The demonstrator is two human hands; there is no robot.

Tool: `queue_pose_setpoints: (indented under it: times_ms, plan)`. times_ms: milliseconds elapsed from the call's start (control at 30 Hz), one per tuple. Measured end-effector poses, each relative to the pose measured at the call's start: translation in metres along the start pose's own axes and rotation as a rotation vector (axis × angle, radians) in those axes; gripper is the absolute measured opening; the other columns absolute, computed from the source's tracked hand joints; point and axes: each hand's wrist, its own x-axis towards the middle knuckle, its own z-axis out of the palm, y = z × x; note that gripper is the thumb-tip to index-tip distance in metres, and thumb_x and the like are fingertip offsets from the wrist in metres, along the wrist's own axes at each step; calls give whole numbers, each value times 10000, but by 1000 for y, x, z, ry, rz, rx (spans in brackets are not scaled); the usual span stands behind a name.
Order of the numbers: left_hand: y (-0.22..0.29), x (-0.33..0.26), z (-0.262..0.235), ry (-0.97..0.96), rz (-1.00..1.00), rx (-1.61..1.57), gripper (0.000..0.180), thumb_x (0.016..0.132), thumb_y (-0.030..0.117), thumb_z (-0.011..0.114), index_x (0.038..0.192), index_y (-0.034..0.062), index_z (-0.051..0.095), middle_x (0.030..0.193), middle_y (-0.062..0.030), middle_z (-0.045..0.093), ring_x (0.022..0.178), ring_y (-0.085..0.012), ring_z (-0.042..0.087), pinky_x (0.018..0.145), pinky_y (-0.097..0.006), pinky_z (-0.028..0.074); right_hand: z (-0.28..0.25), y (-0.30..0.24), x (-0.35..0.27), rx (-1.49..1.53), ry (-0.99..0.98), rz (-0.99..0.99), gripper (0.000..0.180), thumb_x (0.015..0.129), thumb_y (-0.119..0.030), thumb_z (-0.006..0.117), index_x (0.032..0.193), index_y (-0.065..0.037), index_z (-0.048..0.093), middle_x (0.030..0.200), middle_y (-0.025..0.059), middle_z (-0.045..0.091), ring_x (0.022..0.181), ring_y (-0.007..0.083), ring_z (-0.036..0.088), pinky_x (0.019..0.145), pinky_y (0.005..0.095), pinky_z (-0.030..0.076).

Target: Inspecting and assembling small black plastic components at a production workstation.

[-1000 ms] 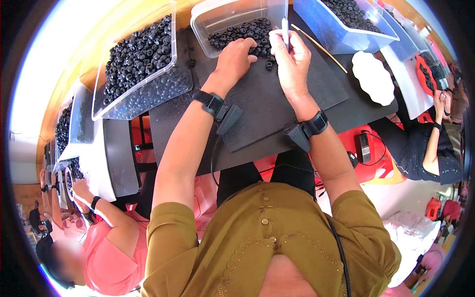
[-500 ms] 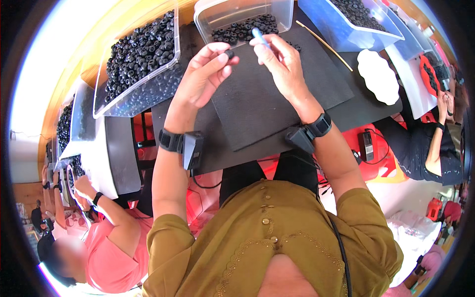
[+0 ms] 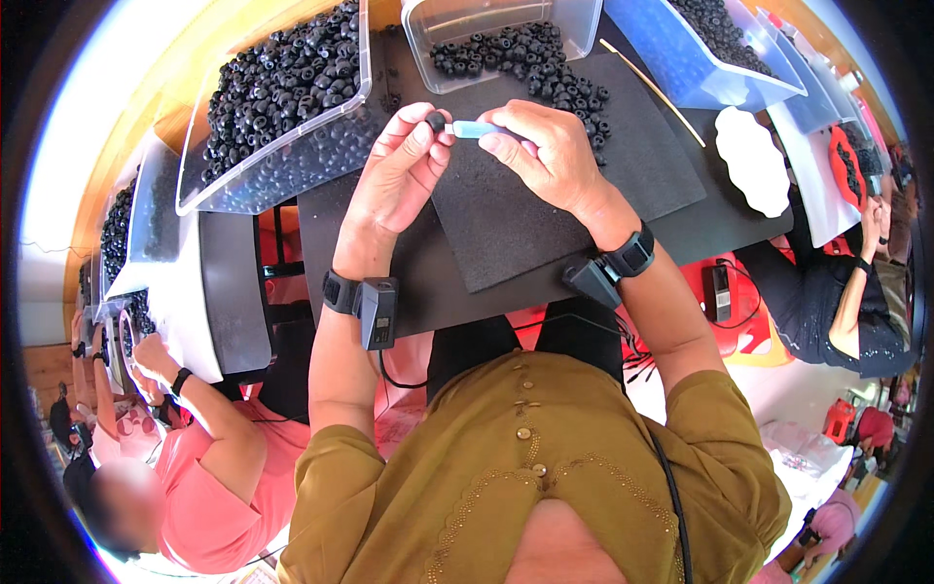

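Observation:
My left hand [image 3: 394, 175] pinches a small round black bead-like piece [image 3: 436, 121] between thumb and fingers. From the right, my right hand [image 3: 555, 156] grips a slim tool with a pale blue handle [image 3: 475, 129]. Its light-coloured tip meets the black piece or lies right against it; the exact contact is too small to tell. Both hands hover over a dark mat [image 3: 555, 224] on the table. Just beyond them, many loose black pieces [image 3: 574, 92] spill from a tipped clear bin [image 3: 428, 49] onto the mat.
A clear bin full of black pieces [image 3: 282, 88] stands at left, a bluish bin [image 3: 700, 63] at far right. A thin wooden stick [image 3: 652, 92] and a white scalloped dish [image 3: 751, 161] lie on the right. Co-workers sit on both sides, one in a pink shirt [image 3: 209, 487].
My hands have come together, bringing the tool's tip to the black piece. The blue-handled tool has turned from slanting to nearly level. More loose pieces show beyond my right hand.

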Motion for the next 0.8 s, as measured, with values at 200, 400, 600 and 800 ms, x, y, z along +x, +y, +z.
queue_pose_setpoints:
  times_ms: [200, 400, 600, 800]
  plan:
    - [0, -1, -2, 36, -23, -70, 208, 975, 55, 590, 1182, 60, 609, 1107, -101, 640, 979, -169, 629, 844, -237, 556, -1, -1, 0, -78, -24, -22, 253, 905, -324, 667, 942, -75, 685, 788, 91, 644, 669, 302, 638, 575, 377, 493]
    - [-3, -1, 2, 42, -32, -114, 206, 970, 53, 595, 1176, 65, 608, 1094, -93, 644, 966, -186, 649, 844, -244, 563, 0, 1, 0, -110, -4, -43, 249, 904, -323, 668, 935, -76, 684, 780, 87, 645, 653, 296, 636, 569, 377, 496]
    - [-2, -2, 3, 15, 8, -5, 163, 964, 43, 601, 1123, 64, 627, 1067, -78, 653, 981, -176, 656, 839, -250, 573, 0, -1, 0, -116, -5, -50, 245, 902, -321, 669, 929, -78, 683, 776, 82, 644, 650, 292, 637, 563, 376, 495]
    - [-1, -3, 3, 35, 45, 107, 145, 962, 47, 606, 1105, 60, 629, 1078, -71, 659, 974, -159, 658, 837, -250, 572, 1, 1, -1, -111, -4, -70, 240, 908, -297, 670, 952, -61, 682, 753, 81, 611, 613, 265, 596, 545, 354, 461]
